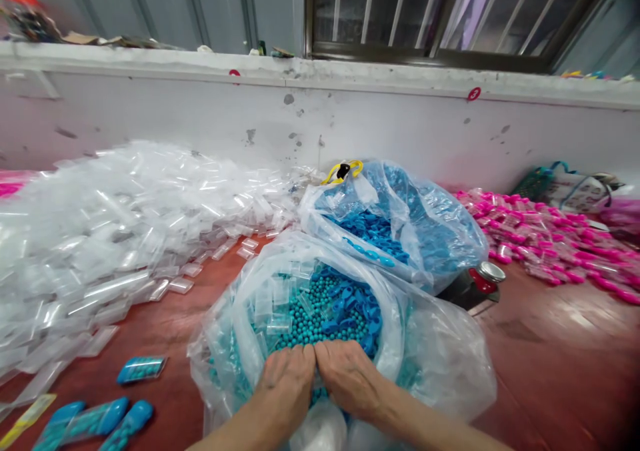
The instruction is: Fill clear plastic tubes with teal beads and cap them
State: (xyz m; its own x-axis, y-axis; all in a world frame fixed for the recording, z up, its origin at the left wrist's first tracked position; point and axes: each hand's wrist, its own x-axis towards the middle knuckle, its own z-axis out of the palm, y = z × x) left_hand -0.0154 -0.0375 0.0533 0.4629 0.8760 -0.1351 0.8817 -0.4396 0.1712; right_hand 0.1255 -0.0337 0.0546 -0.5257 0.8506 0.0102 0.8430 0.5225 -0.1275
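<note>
Knuckle to knuckle, a worker's left hand and right hand meet over the near side of an open plastic bag on a reddish surface. Both are bent with the backs up; the fingertips are hidden below, and whether they grip anything cannot be told.

Turquoise beads fill the bag just beyond the hands and directly under them. Clear plastic sleeves lie on the beads ahead of the left hand, while glossy blue pieces are piled ahead of the right, near its knuckles. The bag's thick, pale rim curves around both hands' work area.

Farther ahead, slightly to the right hand's side, a second bag holds more blue pieces. A dark container with a silver cap stands near it, and a heap of pink items spreads well beyond the right hand.

On the left hand's side, a large mound of clear sleeves stretches toward the wall. Nearer, outside the bag, lie bead-filled blue packets and a yellow strip.
</note>
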